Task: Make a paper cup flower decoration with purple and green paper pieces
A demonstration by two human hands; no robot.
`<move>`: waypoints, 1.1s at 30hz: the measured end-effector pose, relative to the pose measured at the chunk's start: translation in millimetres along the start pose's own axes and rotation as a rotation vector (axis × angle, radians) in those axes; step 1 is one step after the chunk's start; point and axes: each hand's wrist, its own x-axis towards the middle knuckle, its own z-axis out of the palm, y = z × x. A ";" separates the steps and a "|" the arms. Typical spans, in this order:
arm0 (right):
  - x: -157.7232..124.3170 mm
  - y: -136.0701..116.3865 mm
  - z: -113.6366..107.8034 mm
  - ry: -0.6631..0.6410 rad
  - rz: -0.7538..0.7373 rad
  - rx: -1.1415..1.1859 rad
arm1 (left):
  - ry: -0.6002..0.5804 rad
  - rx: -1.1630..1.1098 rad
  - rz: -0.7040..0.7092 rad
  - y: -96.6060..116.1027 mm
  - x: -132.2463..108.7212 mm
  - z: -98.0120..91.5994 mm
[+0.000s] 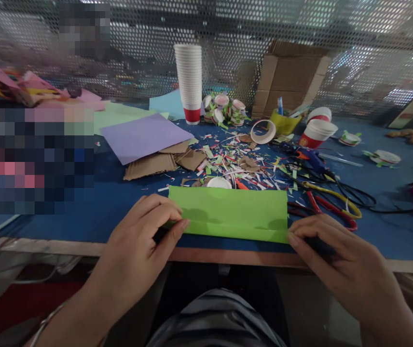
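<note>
A bright green sheet of paper (pixel 230 209) spans the space between my two hands at the front edge of the table. A crease runs along its lower part, where a narrow strip is folded over. My left hand (pixel 148 231) pinches the paper's left end between thumb and fingers. At the lower right corner, my right hand (pixel 340 255) pinches the sheet the same way. Just behind the paper lie a white round disc (pixel 219 183) and many small paper scraps (pixel 228 154).
A tall stack of paper cups (pixel 190 82) stands at the back. Purple paper (pixel 144 137) lies over cardboard pieces (pixel 150 166) on the left. To the right are a tape ring (pixel 263 132), a blue glue gun (pixel 313 159), red-handled scissors (pixel 333 209) and tipped cups (pixel 317 132).
</note>
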 end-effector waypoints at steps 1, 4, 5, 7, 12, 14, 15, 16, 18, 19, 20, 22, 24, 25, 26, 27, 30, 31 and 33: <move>0.8 0.5 -0.7 0.004 -0.006 -0.011 | 0.015 0.012 0.025 1.2 0.5 1.7; 1.4 3.0 -2.5 -0.015 -0.052 -0.058 | 0.004 0.042 0.089 3.0 -4.2 5.2; 1.1 3.9 -2.9 -0.029 -0.064 -0.069 | -0.003 0.045 0.091 3.1 -7.1 5.4; 0.2 5.2 -3.6 -0.049 -0.074 -0.080 | -0.013 0.031 0.067 2.8 -12.6 4.6; 0.5 5.5 -3.7 -0.043 -0.062 -0.059 | -0.011 -0.018 0.002 1.7 -13.9 0.7; 1.2 5.4 -3.2 -0.036 -0.052 -0.049 | -0.015 -0.012 -0.012 1.6 -10.6 0.4; 1.6 5.5 -2.8 -0.034 -0.049 -0.044 | -0.018 -0.003 -0.013 1.6 -9.0 0.7; 1.9 5.5 -2.4 -0.031 -0.044 -0.041 | -0.018 0.012 -0.013 1.5 -7.6 1.2; 2.5 5.2 -1.4 -0.025 -0.027 -0.036 | -0.008 0.044 -0.011 1.4 -6.1 2.9; 2.8 5.0 -1.0 -0.022 -0.018 -0.034 | -0.001 0.057 -0.009 1.2 -5.9 3.8; 3.1 4.7 -0.5 -0.021 -0.008 -0.032 | 0.003 0.067 -0.011 1.0 -6.0 4.8; 3.7 4.1 0.3 -0.021 0.002 -0.028 | -0.002 0.076 -0.019 0.4 -6.6 6.3; 4.0 4.0 1.2 -0.029 0.007 -0.032 | -0.010 0.077 -0.022 -0.2 -6.9 6.7; 4.0 4.1 1.7 -0.030 0.012 -0.038 | -0.011 0.075 -0.021 -0.5 -6.9 6.5; 3.9 4.5 2.3 -0.028 0.016 -0.045 | -0.011 0.074 -0.021 -0.7 -6.7 6.1; 3.7 4.9 2.9 -0.027 0.017 -0.054 | -0.009 0.073 -0.018 -0.9 -6.4 5.5; 3.1 6.2 5.0 -0.013 -0.004 -0.077 | 0.000 0.073 -0.011 -1.1 -5.5 3.7; 2.8 6.5 5.6 -0.010 -0.012 -0.082 | 0.003 0.072 -0.010 -1.1 -5.3 3.4; 2.4 7.1 6.4 -0.009 -0.016 -0.085 | 0.001 0.067 -0.015 -1.3 -5.1 3.7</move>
